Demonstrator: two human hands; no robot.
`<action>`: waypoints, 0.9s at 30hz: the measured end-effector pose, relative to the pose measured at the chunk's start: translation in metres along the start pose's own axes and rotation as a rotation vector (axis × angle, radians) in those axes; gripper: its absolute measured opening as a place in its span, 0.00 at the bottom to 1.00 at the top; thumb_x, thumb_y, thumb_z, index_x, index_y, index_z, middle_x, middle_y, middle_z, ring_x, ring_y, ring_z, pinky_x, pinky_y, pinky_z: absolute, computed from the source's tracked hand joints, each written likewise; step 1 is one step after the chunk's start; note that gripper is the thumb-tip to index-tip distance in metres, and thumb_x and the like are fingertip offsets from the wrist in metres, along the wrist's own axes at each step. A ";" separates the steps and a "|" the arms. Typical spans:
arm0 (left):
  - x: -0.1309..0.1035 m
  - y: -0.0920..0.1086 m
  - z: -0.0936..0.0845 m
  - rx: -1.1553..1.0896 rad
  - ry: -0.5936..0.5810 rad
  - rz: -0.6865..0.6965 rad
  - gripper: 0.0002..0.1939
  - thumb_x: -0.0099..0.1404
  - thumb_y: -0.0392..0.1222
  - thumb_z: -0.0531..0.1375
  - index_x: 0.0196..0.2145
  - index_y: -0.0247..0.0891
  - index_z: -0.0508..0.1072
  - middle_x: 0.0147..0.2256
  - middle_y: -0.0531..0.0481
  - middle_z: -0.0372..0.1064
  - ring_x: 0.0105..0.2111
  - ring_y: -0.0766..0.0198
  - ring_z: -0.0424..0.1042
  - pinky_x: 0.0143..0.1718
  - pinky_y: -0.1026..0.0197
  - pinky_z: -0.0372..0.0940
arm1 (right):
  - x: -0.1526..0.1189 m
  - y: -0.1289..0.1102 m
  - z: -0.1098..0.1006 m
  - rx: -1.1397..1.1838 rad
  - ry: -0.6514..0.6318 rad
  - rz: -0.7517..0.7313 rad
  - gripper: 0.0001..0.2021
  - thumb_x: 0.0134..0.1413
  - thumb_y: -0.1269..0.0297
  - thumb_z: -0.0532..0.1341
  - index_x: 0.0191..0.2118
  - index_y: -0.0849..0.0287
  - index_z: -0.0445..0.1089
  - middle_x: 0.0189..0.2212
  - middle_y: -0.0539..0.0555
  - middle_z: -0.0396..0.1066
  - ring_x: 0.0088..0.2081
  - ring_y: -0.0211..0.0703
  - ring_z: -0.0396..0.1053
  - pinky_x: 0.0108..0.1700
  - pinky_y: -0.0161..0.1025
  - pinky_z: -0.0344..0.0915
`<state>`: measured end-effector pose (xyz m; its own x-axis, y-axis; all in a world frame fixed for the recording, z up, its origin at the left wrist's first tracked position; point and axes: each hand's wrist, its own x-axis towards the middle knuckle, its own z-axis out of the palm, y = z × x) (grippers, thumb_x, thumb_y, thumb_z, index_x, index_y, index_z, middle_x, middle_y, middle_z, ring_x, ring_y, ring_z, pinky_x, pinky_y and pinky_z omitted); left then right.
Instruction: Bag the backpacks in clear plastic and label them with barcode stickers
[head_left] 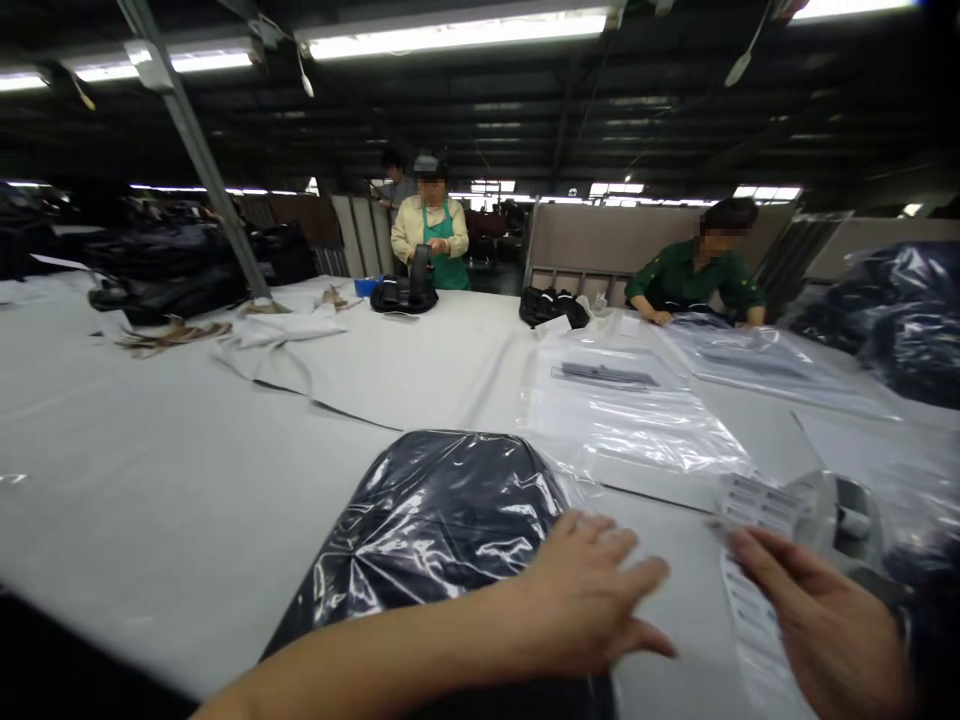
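Note:
A dark bag in clear, shiny plastic (pixel 442 500) lies on the white table in front of me. My left hand (pixel 592 590) reaches across its right side with fingers spread and nothing held in them. At the right, my right hand (pixel 825 610) pinches the edge of a sheet of printed labels (pixel 754 610), thumb against fingers. The label strip hangs down beside the hand and is partly blurred. Just behind that hand sits a grey and white label dispenser (pixel 847 520).
Flat clear plastic bags (pixel 637 410) lie beyond the label strip. Two people stand across the table (pixel 375 370), one handling a black bag (pixel 405 292), the other plastic packaging. A metal pole (pixel 199 150) rises at the left; wrapped bags (pixel 915 320) are piled far right.

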<state>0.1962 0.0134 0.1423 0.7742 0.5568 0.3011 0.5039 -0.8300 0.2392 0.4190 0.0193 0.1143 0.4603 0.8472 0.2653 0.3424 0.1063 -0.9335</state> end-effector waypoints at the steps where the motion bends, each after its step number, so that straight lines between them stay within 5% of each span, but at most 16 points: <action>1: -0.031 -0.013 -0.009 0.040 0.045 -0.111 0.34 0.63 0.61 0.51 0.61 0.41 0.53 0.60 0.38 0.51 0.60 0.43 0.47 0.58 0.37 0.45 | -0.005 -0.015 0.016 0.013 -0.129 0.016 0.20 0.40 0.48 0.65 0.37 0.57 0.73 0.34 0.56 0.75 0.35 0.49 0.71 0.36 0.41 0.68; 5: -0.123 -0.054 0.003 0.060 -0.162 -0.402 0.41 0.57 0.68 0.52 0.63 0.52 0.45 0.64 0.41 0.35 0.61 0.32 0.30 0.53 0.24 0.31 | -0.021 -0.058 0.118 0.046 -0.688 0.007 0.17 0.42 0.51 0.64 0.32 0.61 0.74 0.28 0.54 0.74 0.31 0.42 0.69 0.35 0.38 0.65; 8: -0.148 -0.065 0.026 0.018 -0.192 -0.462 0.40 0.56 0.70 0.51 0.62 0.61 0.42 0.65 0.44 0.31 0.61 0.31 0.27 0.51 0.22 0.28 | -0.025 -0.059 0.185 0.020 -0.824 0.000 0.15 0.42 0.54 0.64 0.29 0.62 0.73 0.23 0.51 0.71 0.25 0.36 0.65 0.30 0.35 0.60; 10: -0.150 -0.066 0.033 -0.015 -0.176 -0.464 0.39 0.56 0.70 0.51 0.61 0.63 0.42 0.65 0.45 0.31 0.61 0.32 0.27 0.51 0.22 0.27 | -0.025 -0.052 0.212 -0.025 -0.866 -0.010 0.13 0.42 0.56 0.64 0.29 0.63 0.72 0.22 0.50 0.71 0.24 0.35 0.64 0.29 0.34 0.59; 17: -0.150 -0.075 0.037 -0.097 -0.166 -0.449 0.40 0.54 0.71 0.52 0.61 0.62 0.44 0.64 0.42 0.33 0.60 0.27 0.28 0.48 0.19 0.26 | -0.020 -0.036 0.245 -0.206 -0.867 -0.031 0.10 0.41 0.60 0.63 0.28 0.64 0.73 0.22 0.51 0.72 0.24 0.35 0.64 0.29 0.33 0.59; 27: -0.156 -0.085 0.036 -0.159 -0.140 -0.397 0.38 0.58 0.65 0.55 0.61 0.62 0.44 0.64 0.42 0.34 0.60 0.28 0.33 0.48 0.19 0.32 | -0.029 -0.032 0.255 -0.521 -0.764 -0.202 0.07 0.44 0.65 0.61 0.26 0.61 0.75 0.21 0.51 0.72 0.25 0.37 0.66 0.28 0.33 0.56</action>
<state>0.0462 -0.0040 0.0415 0.5823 0.8123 0.0322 0.7159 -0.5312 0.4531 0.1861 0.1242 0.0753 -0.2456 0.9693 0.0082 0.7647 0.1989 -0.6130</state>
